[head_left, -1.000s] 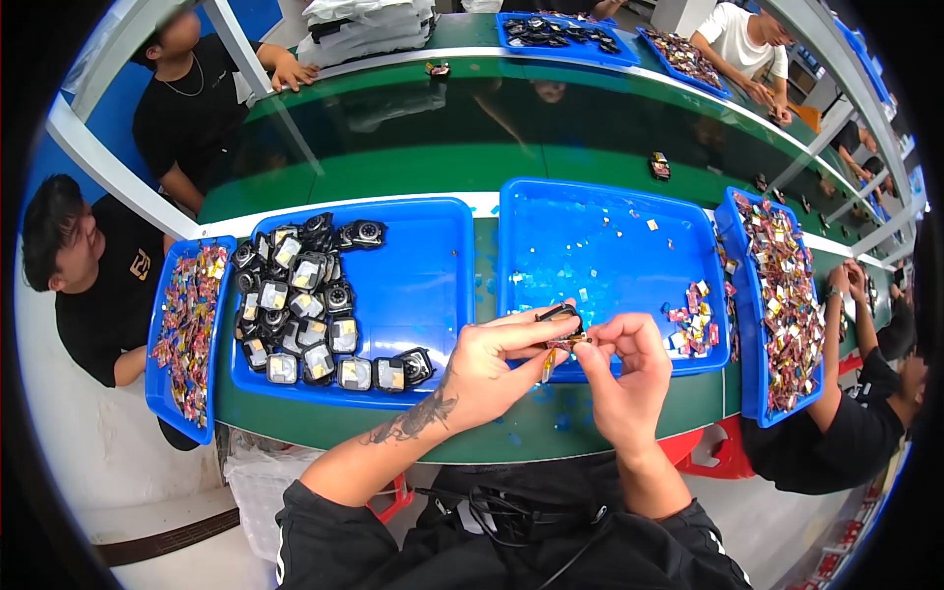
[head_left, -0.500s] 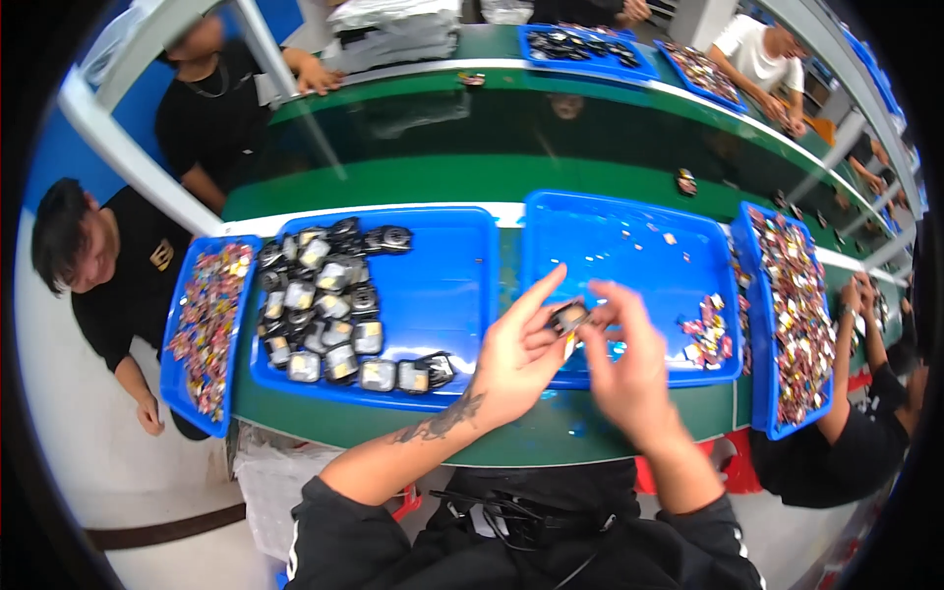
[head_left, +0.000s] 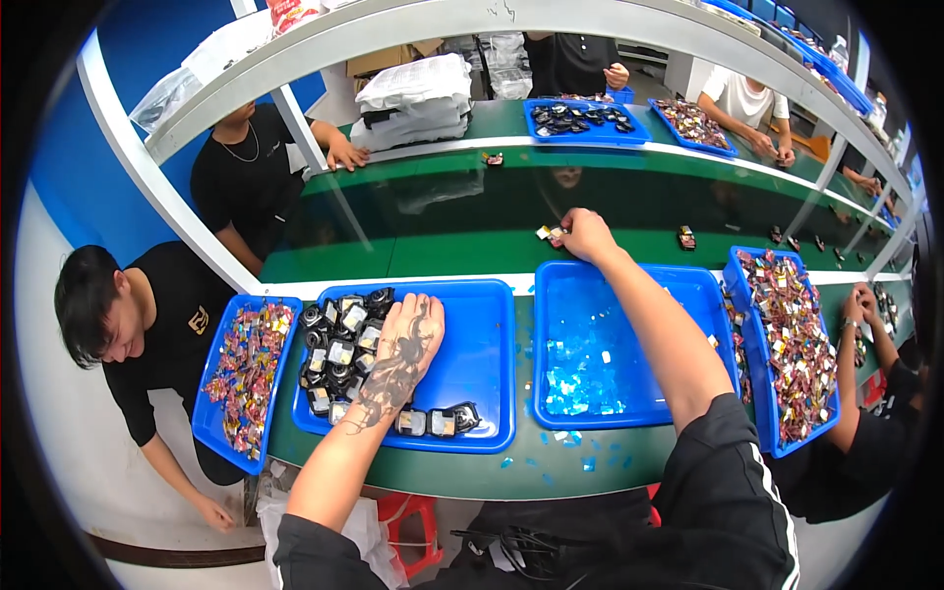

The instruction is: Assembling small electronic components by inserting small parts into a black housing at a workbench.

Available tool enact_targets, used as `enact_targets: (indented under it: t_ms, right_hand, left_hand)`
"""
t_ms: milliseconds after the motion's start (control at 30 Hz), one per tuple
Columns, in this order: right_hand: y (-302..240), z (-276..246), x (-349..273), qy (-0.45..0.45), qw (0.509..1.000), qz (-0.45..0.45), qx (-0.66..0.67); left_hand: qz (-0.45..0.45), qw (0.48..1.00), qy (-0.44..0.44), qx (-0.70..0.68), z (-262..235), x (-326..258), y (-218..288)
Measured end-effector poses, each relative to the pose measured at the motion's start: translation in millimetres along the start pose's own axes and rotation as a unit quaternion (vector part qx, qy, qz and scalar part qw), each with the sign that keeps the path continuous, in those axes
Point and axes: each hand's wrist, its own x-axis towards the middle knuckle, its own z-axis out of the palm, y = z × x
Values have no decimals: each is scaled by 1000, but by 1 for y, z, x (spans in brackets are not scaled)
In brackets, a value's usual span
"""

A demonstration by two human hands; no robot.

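Note:
My left hand [head_left: 411, 339] is palm down over the left blue tray [head_left: 472, 364], against a cluster of black camera-like housings [head_left: 341, 352] with pale square faces. Its fingers curl down and away, so their tips and anything in them are hidden. My right hand [head_left: 588, 236] reaches past the right blue tray [head_left: 639, 418] to the green belt [head_left: 462, 251]. Its fingers are closed at the edge of a small reddish electronic part [head_left: 553, 235] with white and yellow patches.
Small blue film pieces [head_left: 580, 379] lie in the right tray. Narrow blue bins of mixed small parts stand at the far left [head_left: 248, 369] and right [head_left: 784, 344]. A white frame [head_left: 393, 29] crosses above the belt. Co-workers sit around; one person [head_left: 128, 315] is close on the left.
My hands were together above the right tray, holding a small dark housing. They have parted: the left moved to the housings, the right forward to the belt. The view has shifted.

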Motion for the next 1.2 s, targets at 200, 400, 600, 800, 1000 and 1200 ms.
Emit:
enact_targets:
  t_ms: [200,400,600,800,1000,1200]
  right_hand:
    - [63,-58,1,106,987,23,122]
    - [34,-163,-136,104,989,-85,-64]
    - [69,-152,-239,-26,993,-83,-78]
    - [67,-110,-267,59,985,-57,-150]
    - [53,-113,-265,39,997,64,-13]
    - [10,-103,-270,114,953,-11,282]
  left_hand:
    - [-149,885,76,-435,-24,33,27]
    - [-222,288,-79,-928,-79,42,63]
    - [-217,247,-125,-936,-68,33,88]
    - [-181,217,-161,-946,-72,26,103]
    - [-165,290,-162,-929,-72,17,100]
    - [-161,491,-115,-848,-75,17,102]
